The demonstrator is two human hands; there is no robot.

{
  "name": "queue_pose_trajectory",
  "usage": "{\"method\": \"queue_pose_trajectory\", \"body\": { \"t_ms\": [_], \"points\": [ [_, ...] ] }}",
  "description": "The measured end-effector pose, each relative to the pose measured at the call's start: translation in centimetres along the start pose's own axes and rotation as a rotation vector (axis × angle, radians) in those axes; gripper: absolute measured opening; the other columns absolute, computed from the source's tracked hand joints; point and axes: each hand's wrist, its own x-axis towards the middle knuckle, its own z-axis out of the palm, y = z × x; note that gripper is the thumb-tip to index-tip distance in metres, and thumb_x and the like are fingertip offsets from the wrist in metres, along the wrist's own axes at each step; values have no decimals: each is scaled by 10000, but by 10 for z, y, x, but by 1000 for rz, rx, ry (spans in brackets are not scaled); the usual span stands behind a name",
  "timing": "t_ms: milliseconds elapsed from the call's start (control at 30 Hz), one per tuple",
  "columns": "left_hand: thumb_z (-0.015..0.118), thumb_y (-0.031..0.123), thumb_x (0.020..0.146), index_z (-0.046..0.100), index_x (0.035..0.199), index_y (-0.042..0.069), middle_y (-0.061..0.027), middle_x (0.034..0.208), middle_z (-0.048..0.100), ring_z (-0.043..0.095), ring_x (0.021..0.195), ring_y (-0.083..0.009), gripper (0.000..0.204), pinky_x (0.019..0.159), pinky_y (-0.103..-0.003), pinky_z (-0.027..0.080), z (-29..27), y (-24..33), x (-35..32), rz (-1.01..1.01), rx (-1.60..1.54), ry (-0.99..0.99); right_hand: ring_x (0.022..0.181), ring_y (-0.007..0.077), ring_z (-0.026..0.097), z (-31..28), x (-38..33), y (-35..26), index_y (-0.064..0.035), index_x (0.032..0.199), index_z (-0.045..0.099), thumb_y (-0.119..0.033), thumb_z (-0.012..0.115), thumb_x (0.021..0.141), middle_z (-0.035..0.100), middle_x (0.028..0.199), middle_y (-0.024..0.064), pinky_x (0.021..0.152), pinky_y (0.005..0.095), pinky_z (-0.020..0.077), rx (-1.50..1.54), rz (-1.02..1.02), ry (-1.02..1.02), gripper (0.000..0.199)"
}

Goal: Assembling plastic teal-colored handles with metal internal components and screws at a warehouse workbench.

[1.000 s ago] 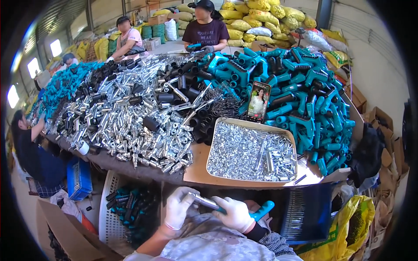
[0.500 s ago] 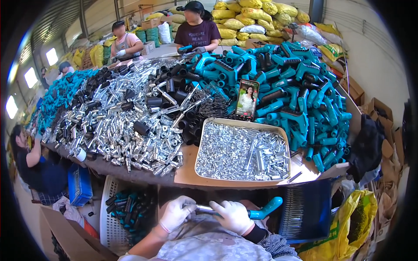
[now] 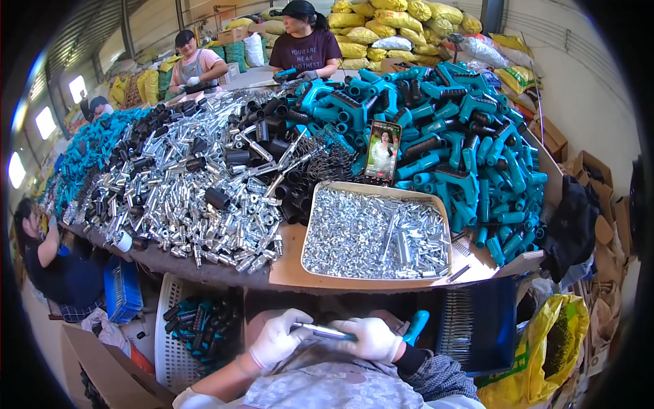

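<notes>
Over my lap I hold a tool with a curved teal plastic handle (image 3: 416, 326) and a shiny metal shaft (image 3: 327, 331). My left hand (image 3: 278, 341), white-gloved, is closed round the shaft's left end. Wrapped over the part where shaft and handle meet is my right hand (image 3: 371, 339), also gloved, with the handle's curved end sticking out past it. My fingers hide the join and the shaft's tip. Just beyond my hands, at the table's front edge, stands a shallow tray (image 3: 375, 277) filled with small metal parts (image 3: 347, 228).
Heaps of metal fittings (image 3: 197, 211) and teal handles (image 3: 463, 150) cover the table. A phone (image 3: 383, 153) leans behind the tray. White crate (image 3: 165, 327) stands left, blue bin (image 3: 501, 327) with metal pins right, beside a yellow sack (image 3: 545, 354). Co-workers sit across and left.
The tool has turned in my hands: its teal end now shows less beyond my right hand and points more upward. Both hands have shifted slightly right.
</notes>
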Motion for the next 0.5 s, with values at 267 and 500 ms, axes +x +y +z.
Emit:
{"method": "queue_pose_trajectory", "body": {
  "t_ms": [267, 500],
  "points": [
    [704, 103, 875, 685, 1078, 56, -144, 972, 703, 689, 876, -345, 209, 768, -399, 553, -10, 23, 20, 476, 94, -289, 830, 281, 740, -18, -7, 19, -14, 1237, 693, -363, 698, 951, 745, 973, 185, 786, 384, 571, 546, -60, -175, 451],
    [624, 194, 998, 681, 1078, 24, -48, 838, 714, 670, 692, -116, 196, 611, -255, 524, 8, -2, 23, -373, -318, -194, 696, 349, 695, 5, 0, -6, -87, 1174, 673, -383, 685, 896, 679, 816, 143, 602, 458, 555, -315, 4, 162, 406]
  ]
}}
